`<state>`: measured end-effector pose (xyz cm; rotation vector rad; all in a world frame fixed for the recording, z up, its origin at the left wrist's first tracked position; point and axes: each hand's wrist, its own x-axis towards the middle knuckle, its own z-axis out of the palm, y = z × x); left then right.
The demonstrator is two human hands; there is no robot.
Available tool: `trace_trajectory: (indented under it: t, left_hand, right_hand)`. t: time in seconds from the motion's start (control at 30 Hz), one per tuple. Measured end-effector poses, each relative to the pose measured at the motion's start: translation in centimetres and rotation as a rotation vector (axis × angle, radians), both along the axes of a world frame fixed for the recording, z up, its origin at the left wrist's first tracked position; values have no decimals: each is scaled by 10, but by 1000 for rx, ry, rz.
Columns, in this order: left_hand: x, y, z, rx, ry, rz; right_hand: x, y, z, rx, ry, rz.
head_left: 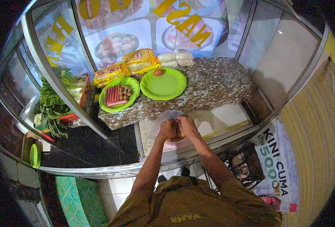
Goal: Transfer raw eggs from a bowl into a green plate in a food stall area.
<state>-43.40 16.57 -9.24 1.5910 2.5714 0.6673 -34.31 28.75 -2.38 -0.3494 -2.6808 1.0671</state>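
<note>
Both hands are together over a translucent plastic tub point(163, 117) on the pale ledge before me. My left hand point(168, 129) is curled at the tub's left side, and my right hand point(186, 125) has its fingers bent close beside it. Whatever lies between the fingers is hidden. Orange-brown items, possibly eggs, show partly inside the tub below my hands. Beyond it, a green plate point(167, 89) bears one brown egg point(158, 72) near its rim. Another green plate point(106, 108) to the left holds several red sausages point(112, 93) and brown meatballs point(125, 92).
Yellow food packets point(139, 61) and white filled bags point(181, 56) line the back of the pebble-patterned slab point(213, 82). Leafy vegetables point(52, 96) fill a red basket point(71, 116) at left. A metal frame post point(62, 93) rises between. A green plate point(35, 156) stands on edge lower left.
</note>
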Motion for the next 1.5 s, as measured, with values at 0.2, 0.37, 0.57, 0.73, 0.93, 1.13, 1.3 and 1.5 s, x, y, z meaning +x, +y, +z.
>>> trace_trajectory:
  t: [0.2, 0.37, 0.57, 0.73, 0.93, 1.13, 1.3, 1.5]
  left_hand:
    - [21, 18, 21, -162, -184, 213]
    - [24, 19, 18, -22, -213, 139]
    - [50, 46, 32, 2, -65, 177]
    - [43, 46, -8, -99, -203, 243]
    - [14, 27, -17, -100, -116, 230]
    - [-12, 21, -63, -171, -158, 270]
    - [24, 40, -60, -214, -181, 66]
    - [-5, 40, -66, 110, -455, 470]
  right_hand:
    - [13, 4, -10, 334, 29, 29]
    - [10, 6, -24, 385, 5, 115]
    - [16, 44, -50, 410, -130, 41]
    - [15, 32, -34, 497, -179, 159]
    - [-1, 9, -18, 381, -363, 205]
    - [-3, 1, -7, 414, -356, 231]
    - [15, 29, -7, 237, -256, 124]
    - [7, 22, -19, 218, -168, 135]
